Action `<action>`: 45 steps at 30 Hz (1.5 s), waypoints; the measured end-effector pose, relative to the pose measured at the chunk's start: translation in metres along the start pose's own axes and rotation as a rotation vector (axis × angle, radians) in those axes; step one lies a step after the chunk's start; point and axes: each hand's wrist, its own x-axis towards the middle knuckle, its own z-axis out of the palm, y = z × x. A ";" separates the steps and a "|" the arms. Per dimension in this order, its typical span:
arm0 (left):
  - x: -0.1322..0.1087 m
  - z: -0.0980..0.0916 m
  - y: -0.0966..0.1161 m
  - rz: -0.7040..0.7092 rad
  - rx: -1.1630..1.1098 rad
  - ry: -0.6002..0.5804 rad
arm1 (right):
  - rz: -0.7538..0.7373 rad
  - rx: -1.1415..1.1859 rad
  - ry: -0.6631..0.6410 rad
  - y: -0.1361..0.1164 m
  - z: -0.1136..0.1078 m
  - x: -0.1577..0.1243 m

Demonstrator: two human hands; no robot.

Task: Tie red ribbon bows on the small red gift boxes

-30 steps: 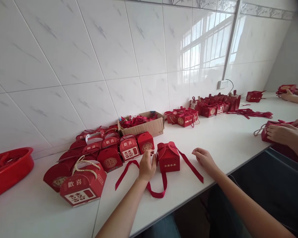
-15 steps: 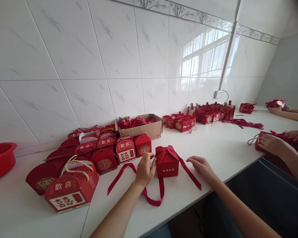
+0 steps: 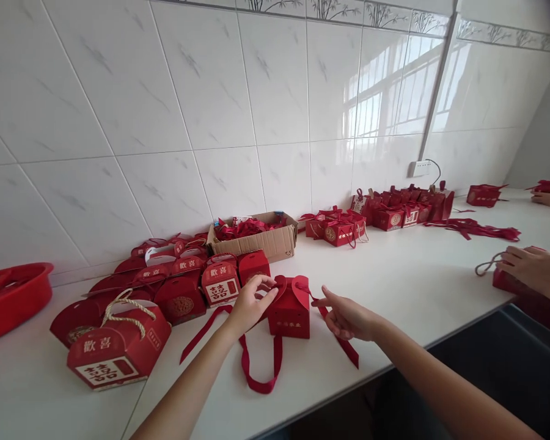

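Note:
A small red gift box (image 3: 289, 318) with gold lettering stands upright on the white table, its rounded top flaps folded together. A dark red ribbon (image 3: 262, 386) runs through its top and trails in a loop in front and to both sides. At the box's upper left, my left hand (image 3: 250, 304) pinches the edge of a flap between thumb and fingers. My right hand (image 3: 349, 315), just right of the box, has the ribbon's right length at its curled fingers, the index finger stretched toward the box.
Several red boxes (image 3: 119, 354) crowd the left. Behind them sits a cardboard carton (image 3: 256, 247) of ribbons. A red basin (image 3: 32, 299) is at far left. Tied boxes (image 3: 343, 231) and loose ribbons (image 3: 479, 229) lie farther right. Another person's hand (image 3: 534, 272) rests on a box at right.
My right hand has moved left to the ribbon beside the box, its fingers now curled around it. My left hand has risen to the box's top. The view has turned a little right.

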 end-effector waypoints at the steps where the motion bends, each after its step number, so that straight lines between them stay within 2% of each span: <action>1: 0.002 -0.001 0.002 -0.021 0.002 -0.010 | -0.008 -0.015 0.016 -0.003 -0.001 0.004; 5: 0.004 -0.006 0.008 -0.094 0.003 -0.028 | -0.287 0.054 0.227 -0.018 -0.003 0.022; 8: 0.004 -0.009 0.011 -0.143 -0.030 -0.035 | -0.450 0.227 0.286 -0.036 -0.003 0.033; 13: 0.006 -0.008 0.014 -0.219 -0.131 -0.014 | -0.519 0.390 0.210 -0.054 -0.009 0.043; 17: 0.007 -0.008 0.016 -0.306 -0.164 -0.066 | -0.507 0.497 0.111 -0.049 -0.016 0.048; 22: 0.004 -0.007 0.014 -0.328 -0.149 -0.099 | -0.496 0.627 -0.039 -0.041 -0.022 0.051; 26: 0.001 -0.002 0.010 -0.401 -0.184 -0.053 | -0.443 0.684 -0.074 -0.038 -0.027 0.050; 30: -0.003 0.002 0.007 -0.337 -0.161 0.060 | -0.400 0.726 -0.079 -0.036 -0.029 0.049; 33: -0.003 0.002 0.002 -0.250 -0.121 0.122 | -0.426 0.688 -0.059 -0.035 -0.029 0.049; 39: -0.004 -0.001 -0.006 -0.070 -0.010 0.205 | -0.492 0.599 -0.064 -0.034 -0.028 0.049; 45: -0.008 0.001 -0.005 0.005 0.083 0.271 | -0.492 0.632 -0.135 -0.031 -0.030 0.050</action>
